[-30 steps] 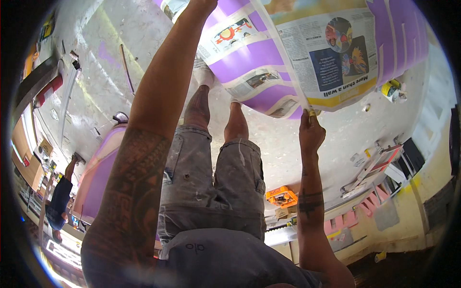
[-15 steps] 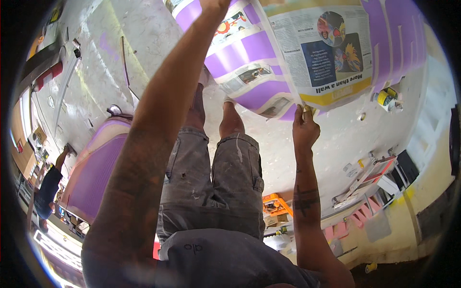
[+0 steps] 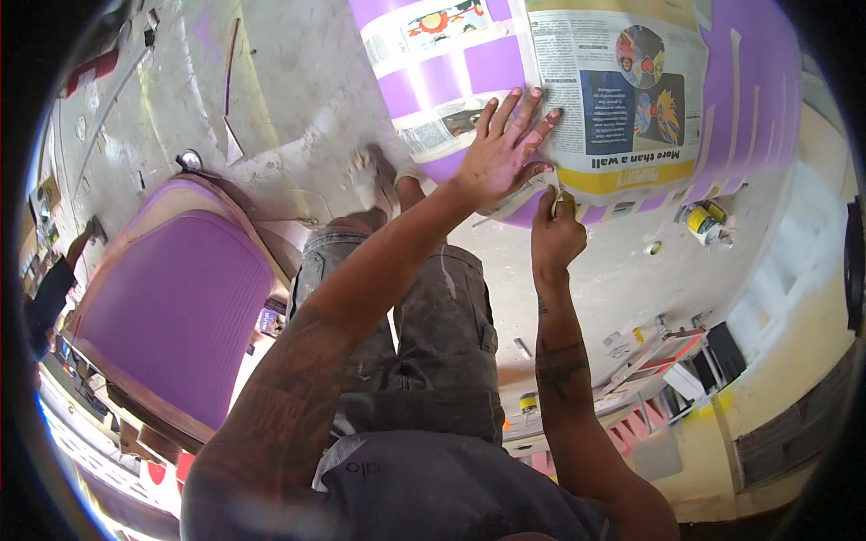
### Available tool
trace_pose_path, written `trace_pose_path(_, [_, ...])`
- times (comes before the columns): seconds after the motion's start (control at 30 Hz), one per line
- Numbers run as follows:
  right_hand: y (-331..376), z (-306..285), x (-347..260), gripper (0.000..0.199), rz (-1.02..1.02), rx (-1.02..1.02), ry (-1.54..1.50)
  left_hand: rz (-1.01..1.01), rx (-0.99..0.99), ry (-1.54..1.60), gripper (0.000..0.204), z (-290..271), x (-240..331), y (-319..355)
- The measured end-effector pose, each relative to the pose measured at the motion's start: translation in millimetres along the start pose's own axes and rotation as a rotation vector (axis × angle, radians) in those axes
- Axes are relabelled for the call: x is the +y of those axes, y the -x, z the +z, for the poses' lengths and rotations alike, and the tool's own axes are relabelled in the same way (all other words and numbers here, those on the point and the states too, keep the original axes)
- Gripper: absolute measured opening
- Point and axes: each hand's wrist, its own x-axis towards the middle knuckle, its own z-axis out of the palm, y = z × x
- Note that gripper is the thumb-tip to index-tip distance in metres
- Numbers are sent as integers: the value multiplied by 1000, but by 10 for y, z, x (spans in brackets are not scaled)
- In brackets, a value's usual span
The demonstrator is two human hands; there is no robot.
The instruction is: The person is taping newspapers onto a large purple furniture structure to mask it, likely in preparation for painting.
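Left hand (image 3: pixel 501 153) goes flat and open, fingers fanned, palm pressing the newspaper sheet (image 3: pixel 622 90) down against the big purple panel (image 3: pixel 758 99). Just beside it, the right hand (image 3: pixel 555 236) is clenched, pinching the end of a strip of pale masking tape (image 3: pixel 519 200) right at the paper's lower corner. The two hands are almost touching, both working the same edge where paper meets purple.

This looks like masking: the sheet is being pinned while its border gets taped to the painted surface. More strips of tape and paper (image 3: pixel 442 68) already band the panel to the left. By my reading, the next move calls for holding the paper steady with the flat palm while the tape is drawn taut along the edge and rubbed down, no wrinkles, no gaps.

Containers now. A small yellow can (image 3: pixel 699 221) lies on the concrete floor (image 3: pixel 298 90) near the panel's lower right corner; what is in it cannot be told. Another little yellow-banded can (image 3: pixel 529 403) stands on the floor close to the right forearm, contents likewise hidden.

Off to the left, a second purple panel (image 3: pixel 171 311) in a wooden frame lies well apart, and another person (image 3: pixel 45 302) is at the far left edge.
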Motion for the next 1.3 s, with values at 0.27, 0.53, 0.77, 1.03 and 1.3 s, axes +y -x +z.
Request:
trace_pose_path(0.27, [155, 54, 162, 32, -39, -33, -64, 3, 14, -57, 93, 292, -157, 17])
trace_pose_path(0.53, [276, -130, 398, 21, -408, 7, -166, -10, 136, -4, 91, 332, -87, 109])
trace_pose_path(0.77, [218, -151, 613, 36, -438, 6, 54, -27, 220, -60, 87, 461, -64, 195])
trace_pose_path(1.03, [194, 83, 683, 38, -325, -68, 22, -142, 123, 40, 97, 548, 99, 246])
trace_pose_path(1.3, [127, 5, 627, 40, -242, -116, 43, -391, 404, 173, 98, 818, 502, 686])
